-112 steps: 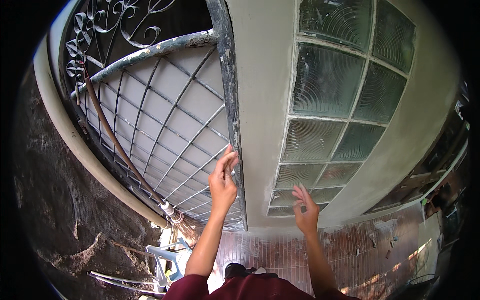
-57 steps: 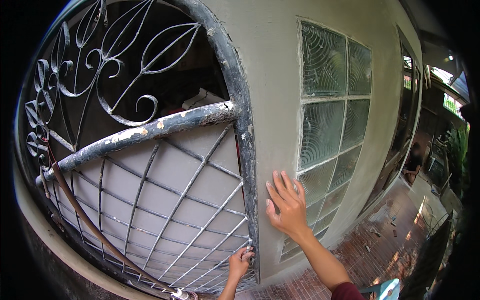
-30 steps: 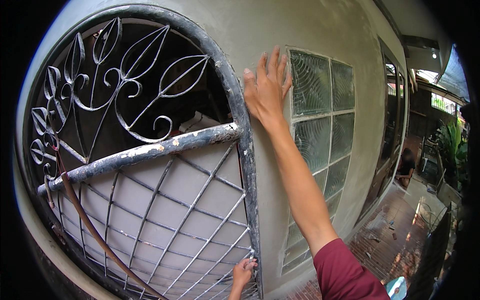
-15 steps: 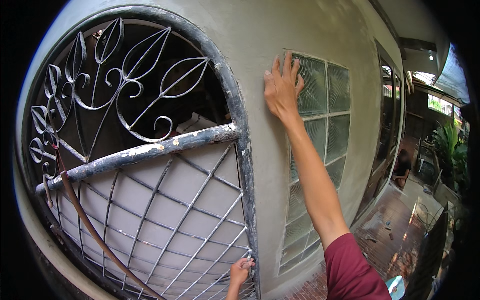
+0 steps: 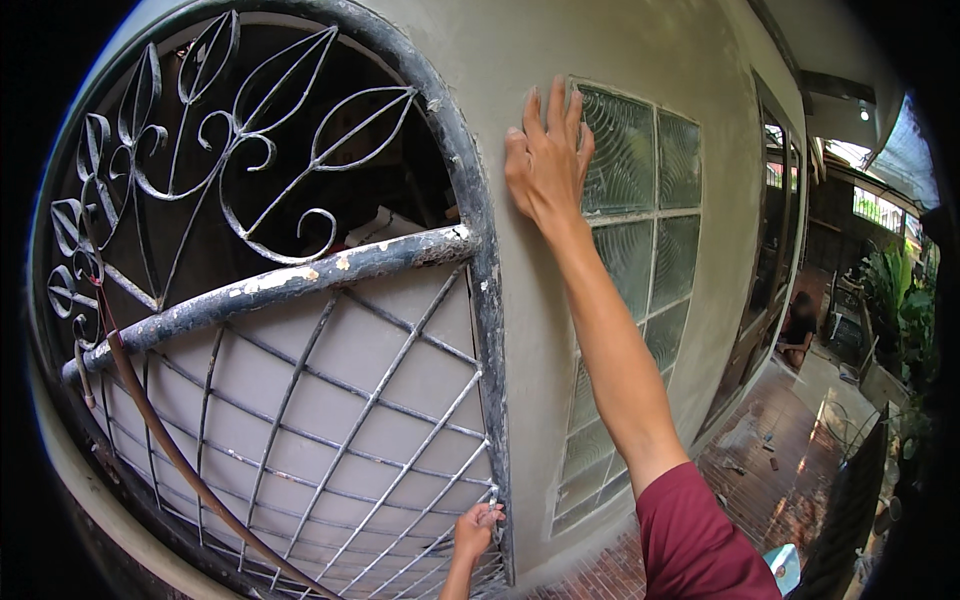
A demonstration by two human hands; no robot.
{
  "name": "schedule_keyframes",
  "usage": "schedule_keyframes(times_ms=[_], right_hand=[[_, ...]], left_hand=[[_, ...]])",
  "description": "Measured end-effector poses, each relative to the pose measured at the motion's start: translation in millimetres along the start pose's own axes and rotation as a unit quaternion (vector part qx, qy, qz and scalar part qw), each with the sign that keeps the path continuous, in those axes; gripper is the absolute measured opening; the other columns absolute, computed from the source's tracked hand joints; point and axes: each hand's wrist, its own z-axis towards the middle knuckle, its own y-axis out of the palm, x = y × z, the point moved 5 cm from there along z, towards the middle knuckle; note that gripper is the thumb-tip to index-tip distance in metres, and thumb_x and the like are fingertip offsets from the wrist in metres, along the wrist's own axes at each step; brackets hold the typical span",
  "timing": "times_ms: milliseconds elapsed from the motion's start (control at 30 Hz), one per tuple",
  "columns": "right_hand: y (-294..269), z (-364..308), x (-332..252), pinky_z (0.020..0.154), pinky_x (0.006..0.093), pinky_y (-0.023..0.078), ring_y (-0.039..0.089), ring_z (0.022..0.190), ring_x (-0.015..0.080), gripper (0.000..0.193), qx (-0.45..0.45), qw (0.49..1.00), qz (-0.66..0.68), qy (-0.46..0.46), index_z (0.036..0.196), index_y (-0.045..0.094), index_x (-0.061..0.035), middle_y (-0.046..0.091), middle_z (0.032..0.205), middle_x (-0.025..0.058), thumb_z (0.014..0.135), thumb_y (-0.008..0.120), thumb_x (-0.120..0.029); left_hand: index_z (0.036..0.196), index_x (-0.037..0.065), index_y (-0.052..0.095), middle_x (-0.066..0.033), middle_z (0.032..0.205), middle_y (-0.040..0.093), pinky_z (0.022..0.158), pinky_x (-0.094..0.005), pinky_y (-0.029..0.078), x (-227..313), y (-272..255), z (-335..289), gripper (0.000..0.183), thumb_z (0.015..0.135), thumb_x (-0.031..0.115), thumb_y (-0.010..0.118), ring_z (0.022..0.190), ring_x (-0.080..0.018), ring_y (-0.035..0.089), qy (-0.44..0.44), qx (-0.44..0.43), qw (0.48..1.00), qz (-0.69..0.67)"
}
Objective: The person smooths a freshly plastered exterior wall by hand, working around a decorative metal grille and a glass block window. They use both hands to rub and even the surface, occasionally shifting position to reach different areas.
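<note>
My right hand (image 5: pixel 550 160) is raised with its fingers stretched out, lying on the plastered wall (image 5: pixel 532 330) at the upper left corner of the patterned glass window (image 5: pixel 622 160). My left hand (image 5: pixel 474 530) is low down at the right edge of the metal gate (image 5: pixel 375 385). Its fingers are closed around something small by the gate's frame; the grip hides what it is. The gate has a crisscross lattice of bars below, a thick peeling crossbar (image 5: pixel 270 285) and curled leaf-shaped ironwork (image 5: pixel 240 130) above.
A brown strap-like length (image 5: pixel 165 450) hangs across the gate's left side. To the right run a dark-framed opening (image 5: pixel 765 260) and a reddish tiled floor (image 5: pixel 750 440) with small scattered things. A person (image 5: pixel 797 330) sits farther back, near green plants (image 5: pixel 890 275).
My right hand has slid left, off the glass corner and onto the plaster beside it. My left hand stays at the gate's edge. The whole view has shifted slightly.
</note>
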Motion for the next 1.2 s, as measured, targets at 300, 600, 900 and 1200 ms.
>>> schedule_keyframes(times_ms=[300,600,900,1200], right_hand=[[-2.7,1.1,-4.2,0.115,0.0572,0.014,0.019,0.146,0.0420,0.059,0.021,0.999,-0.027,-0.019,0.137,0.050,0.0032,0.026,0.156,0.0232,0.088,0.045,-0.030],[-4.3,2.8,-11.2,0.114,0.0562,0.016,0.023,0.145,0.0405,0.056,0.035,0.997,-0.062,-0.036,0.134,0.055,-0.0009,0.029,0.156,0.0217,0.087,0.049,-0.030],[-6.0,1.7,-15.2,0.116,0.0558,0.012,0.018,0.146,0.0425,0.053,0.003,0.999,0.045,-0.021,0.136,0.056,-0.0083,0.023,0.158,0.0213,0.089,0.048,-0.031],[-14.6,4.5,14.0,0.115,0.0587,0.006,0.008,0.147,0.0455,0.055,-0.029,0.991,0.106,0.071,0.143,0.047,-0.0063,0.010,0.160,0.0253,0.094,0.041,-0.030]], left_hand=[[0.109,-0.001,0.066,-0.0058,0.091,0.073,0.080,-0.0225,0.046,6.8,1.2,-2.2,0.019,0.093,0.009,0.063,0.085,-0.0095,0.065,-0.004,0.001,1.000,0.018],[0.107,0.000,0.066,-0.0049,0.090,0.072,0.075,-0.0216,0.046,-0.5,0.7,1.3,0.017,0.093,0.008,0.063,0.080,-0.0081,0.063,0.002,-0.001,1.000,0.003],[0.107,0.001,0.067,-0.0035,0.089,0.072,0.071,-0.0209,0.044,-6.0,0.7,1.8,0.016,0.093,0.008,0.063,0.079,-0.0073,0.062,0.002,0.017,1.000,-0.003],[0.108,-0.001,0.067,-0.0062,0.092,0.073,0.077,-0.0223,0.047,-6.1,-1.1,2.4,0.018,0.093,0.008,0.063,0.084,-0.0103,0.065,0.001,0.012,1.000,-0.028]])
